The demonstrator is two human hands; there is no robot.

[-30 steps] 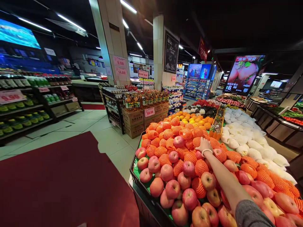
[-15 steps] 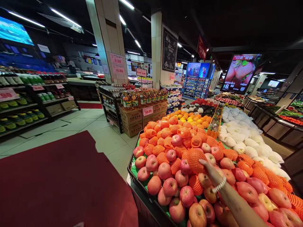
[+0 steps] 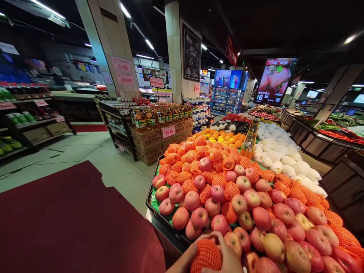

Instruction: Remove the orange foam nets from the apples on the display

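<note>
At the bottom of the head view, both hands are around an apple in an orange foam net (image 3: 206, 257). My left hand (image 3: 186, 259) lies along its left side, the fingers partly hidden at the frame edge. My right hand (image 3: 229, 254) curls over the top and right side of the same fruit. Directly beyond the hands, bare red apples (image 3: 199, 218) fill the near part of a sloping display, and netted apples (image 3: 196, 155) are heaped behind them. The netting hides the held fruit's skin.
White-netted fruit (image 3: 280, 157) lies at the right of the display, yellow fruit (image 3: 218, 138) at the back. A black tray rim (image 3: 149, 197) borders the left side. Bottled oil (image 3: 162, 116) stands on cartons (image 3: 146, 142). A dark red surface (image 3: 71, 223) covers the lower left.
My right hand has brought the netted apple from over the pile down toward me. My left hand has come into view and joined it on the fruit. The view has shifted right.
</note>
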